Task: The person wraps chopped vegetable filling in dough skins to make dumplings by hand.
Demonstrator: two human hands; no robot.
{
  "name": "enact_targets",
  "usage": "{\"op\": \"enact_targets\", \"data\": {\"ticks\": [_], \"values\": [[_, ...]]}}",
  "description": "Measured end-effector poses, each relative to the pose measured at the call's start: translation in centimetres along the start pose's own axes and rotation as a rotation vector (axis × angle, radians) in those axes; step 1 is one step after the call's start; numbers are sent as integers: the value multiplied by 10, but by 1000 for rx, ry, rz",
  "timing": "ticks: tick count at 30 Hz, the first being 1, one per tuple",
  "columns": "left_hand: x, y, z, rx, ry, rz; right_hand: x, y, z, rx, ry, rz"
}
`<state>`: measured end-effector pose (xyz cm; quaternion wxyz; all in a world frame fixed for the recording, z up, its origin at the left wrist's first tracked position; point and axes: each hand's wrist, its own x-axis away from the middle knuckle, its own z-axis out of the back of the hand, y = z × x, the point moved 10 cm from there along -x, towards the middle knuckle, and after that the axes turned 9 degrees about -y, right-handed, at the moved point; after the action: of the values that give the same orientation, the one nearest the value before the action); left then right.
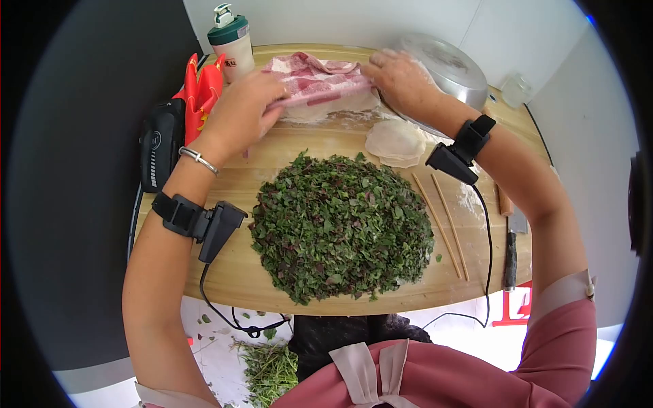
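Note:
My left hand [253,105] grips the left end of a pink checked cloth [316,78] at the back of the table. At its right corner, my right hand [403,80] pinches the same cloth. Pale floured dough [333,107] shows below the cloth's front edge; the rest of it is hidden. Nearer to me, a flat round stack of dough [396,143] lies on the wood. A large heap of chopped green leaves [343,228] fills the middle of the table.
Two chopsticks [445,221] lie right of the leaves, with a knife [511,255] farther right. A metal bowl or lid [449,64], a glass jar [515,90], a bottle [232,47], red gloves [202,92] and a black device [162,146] surround the work. Cables hang from both wrists.

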<state>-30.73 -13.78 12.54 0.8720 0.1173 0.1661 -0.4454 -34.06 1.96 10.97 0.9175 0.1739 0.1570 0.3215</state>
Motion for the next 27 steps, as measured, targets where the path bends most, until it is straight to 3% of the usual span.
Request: {"op": "enact_targets", "data": {"ticks": [1, 3, 4, 5, 7, 9, 12, 13, 15, 16, 17, 19, 23, 25, 26, 27], "values": [[3, 1, -6, 3, -1, -6, 7, 3, -8, 1, -3, -6], [8, 8, -43, 25, -270, -45, 25, -22, -25, -137, -20, 311], [13, 9, -53, 37, -332, -47, 30, -24, -37, -153, -84, 331], [17, 10, -56, 36, -337, -50, 34, -20, -41, -157, -83, 327], [24, 2, -58, 256, -350, 91, 37, -10, -52, -257, -348, 175], [30, 2, -54, 194, -400, 111, 40, -5, -47, -308, -312, 187], [41, 4, -47, 102, -470, 159, 48, 4, -43, -699, -409, 112], [43, 5, -45, 64, -485, 191, 48, 2, -28, -615, -300, 172], [50, 13, -30, 81, -401, 224, 59, 10, -26, -558, -441, 25], [50, 20, -10, 129, -227, 191, 69, 9, -26, -559, -438, 20], [54, 26, 10, 175, -51, 158, 77, -2, -20, -544, -376, 129], [64, 54, 35, 228, 15, 210, 90, -16, -17, -533, -306, 232], [126, 98, 65, 306, 339, 437, 94, 12, -13, -405, -112, -46], [159, 107, 51, 319, 422, 464, 117, 36, -58, -757, -655, -561], [178, 99, 37, 368, 444, 562, 122, 40, -63, -1010, -490, -607], [193, 89, 23, 418, 468, 660, 125, 41, -72, -1010, -488, -616]]}}
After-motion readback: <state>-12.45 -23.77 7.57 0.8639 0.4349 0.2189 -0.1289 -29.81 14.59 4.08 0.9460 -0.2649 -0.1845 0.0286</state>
